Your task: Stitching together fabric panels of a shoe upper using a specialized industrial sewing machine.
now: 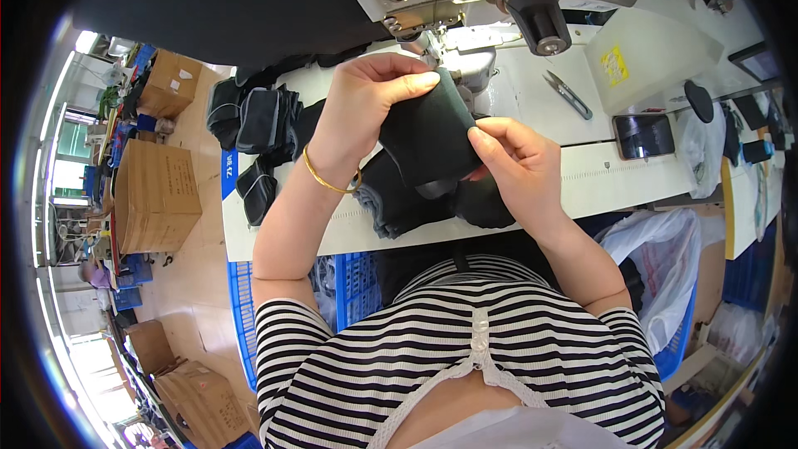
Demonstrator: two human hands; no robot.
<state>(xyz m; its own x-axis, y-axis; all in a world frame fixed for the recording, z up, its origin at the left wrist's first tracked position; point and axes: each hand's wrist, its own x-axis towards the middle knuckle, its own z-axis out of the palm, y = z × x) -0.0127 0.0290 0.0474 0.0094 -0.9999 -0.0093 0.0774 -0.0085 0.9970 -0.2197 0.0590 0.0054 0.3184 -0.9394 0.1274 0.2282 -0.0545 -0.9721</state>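
Observation:
Between my hands a black fabric piece (432, 133) with a dark grey-green folded edge is stretched in front of the sewing machine (478, 58). My left hand (374, 87) pinches its upper corner between thumb and fingers. At the right end of that edge, my right hand (515, 154) grips the cloth, thumb on top. Under the held piece, a pile of dark fabric pieces (399, 204) lies at the table's front edge. Bundled dark cloth stacks (266, 120) sit left of my left forearm, and a smaller tied bundle (257, 191) lies nearer to me.
Thread snips (568, 95) and a phone (643, 136) lie on the white table (582, 168) to the right. Blue crates (357, 283) stand below its front edge, with a white plastic bag (665, 258) at the right. Cardboard boxes (158, 197) stand on the floor at left.

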